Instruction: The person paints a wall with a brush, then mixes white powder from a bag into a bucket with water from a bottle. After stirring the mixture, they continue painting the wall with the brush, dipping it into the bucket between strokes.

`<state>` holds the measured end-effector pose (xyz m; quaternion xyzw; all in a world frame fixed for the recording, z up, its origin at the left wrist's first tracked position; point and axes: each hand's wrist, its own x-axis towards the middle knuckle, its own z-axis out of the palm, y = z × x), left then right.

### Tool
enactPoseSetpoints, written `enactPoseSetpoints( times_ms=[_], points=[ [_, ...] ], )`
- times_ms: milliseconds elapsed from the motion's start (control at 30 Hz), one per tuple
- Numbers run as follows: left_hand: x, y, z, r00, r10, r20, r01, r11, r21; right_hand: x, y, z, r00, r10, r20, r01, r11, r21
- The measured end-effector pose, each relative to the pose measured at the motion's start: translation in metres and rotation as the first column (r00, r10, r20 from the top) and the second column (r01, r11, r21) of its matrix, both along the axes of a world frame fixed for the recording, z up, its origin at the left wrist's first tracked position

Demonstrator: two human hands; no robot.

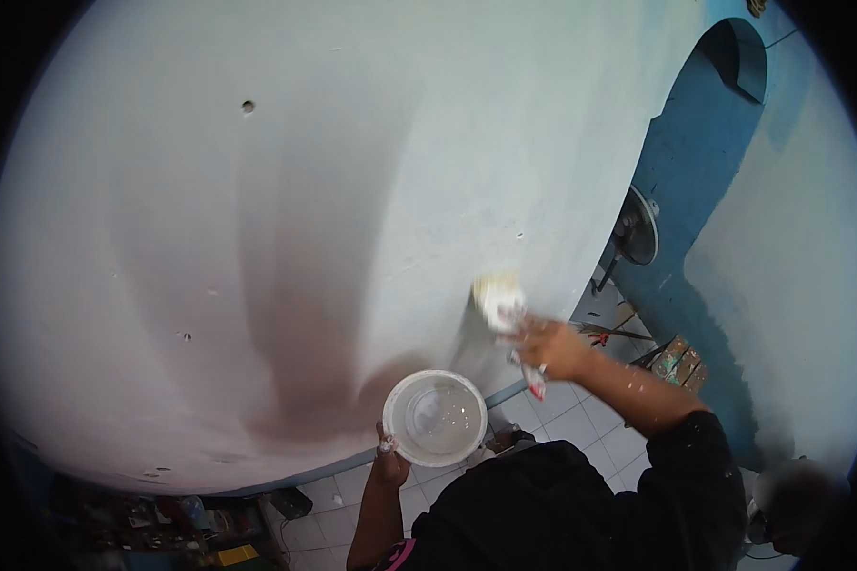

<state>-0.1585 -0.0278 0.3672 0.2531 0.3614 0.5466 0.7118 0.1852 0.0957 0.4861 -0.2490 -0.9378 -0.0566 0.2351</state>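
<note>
A wide paintbrush (501,306) is in my right hand (548,348), whose fingers are closed around its handle. Its pale bristles touch or nearly touch the white wall (333,190), and the handle's red tip sticks out below the hand. Paint specks dot the hand and forearm. My left hand (390,461) grips the side of a round white bucket (400,449), held in front of my body near the wall's foot. Whitish liquid shows inside the bucket. Most of the left fingers are hidden behind or beneath it.
A fan (636,226) stands past the wall's right edge, near a partly blue wall (681,190). A paint-spotted wooden piece (681,365) is on the tiled floor (571,423). Cluttered shelves (143,523) stand lower left. Another person's blurred head (798,504) shows lower right.
</note>
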Motion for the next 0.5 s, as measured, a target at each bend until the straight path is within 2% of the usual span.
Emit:
enactPoseSetpoints(
  times_ms=[33,67,167,200,267,300,333,367,400,433,500],
  points=[
    [0.0,-0.002,0.002,1.0,-0.004,0.012,0.004,1.0,-0.011,-0.003,-0.007,-0.013,1.0,0.006,-0.015,-0.009,0.984,-0.176],
    [0.0,-0.004,0.004,1.0,-0.007,0.023,0.007,1.0,-0.024,0.001,-0.009,-0.022,0.974,-0.079,0.211,0.178,0.843,-0.508],
    [0.006,-0.007,0.02,0.994,0.09,-0.058,-0.095,0.991,-0.09,0.024,0.006,-0.005,0.997,0.019,-0.078,-0.045,0.935,-0.352],
    [0.005,-0.006,0.016,0.994,0.086,-0.062,-0.091,0.992,-0.082,0.033,0.013,0.022,0.986,0.018,-0.164,-0.061,0.963,-0.263],
    [-0.001,-0.005,0.006,0.995,0.068,-0.075,-0.073,0.995,-0.066,0.047,0.019,0.093,0.906,0.029,-0.422,-0.146,0.958,-0.248],
    [-0.003,-0.004,0.006,0.994,0.073,-0.081,-0.079,0.994,-0.076,0.047,0.013,0.116,0.785,-0.141,-0.603,-0.196,0.867,-0.458],
    [-0.003,-0.002,0.005,0.993,0.079,-0.085,-0.086,0.993,-0.084,0.048,0.005,0.139,0.575,-0.328,-0.75,-0.318,0.754,-0.574],
    [-0.002,-0.002,0.003,0.992,0.091,-0.089,-0.1,0.991,-0.094,0.051,0.013,0.138,0.528,-0.205,-0.824,-0.239,0.895,-0.376],
    [-0.001,-0.005,-0.003,0.927,0.033,-0.375,-0.024,0.999,0.026,0.057,0.024,0.13,0.494,-0.066,-0.867,-0.147,0.976,-0.158],
    [-0.003,-0.007,-0.011,0.774,0.011,-0.633,0.082,0.99,0.118,0.052,0.03,0.106,0.313,-0.035,-0.949,-0.219,0.97,-0.108],
    [-0.004,-0.004,-0.009,0.721,-0.004,-0.693,0.144,0.979,0.143,0.042,0.043,0.058,-0.077,0.064,-0.995,-0.305,0.949,0.085]
  ],
)
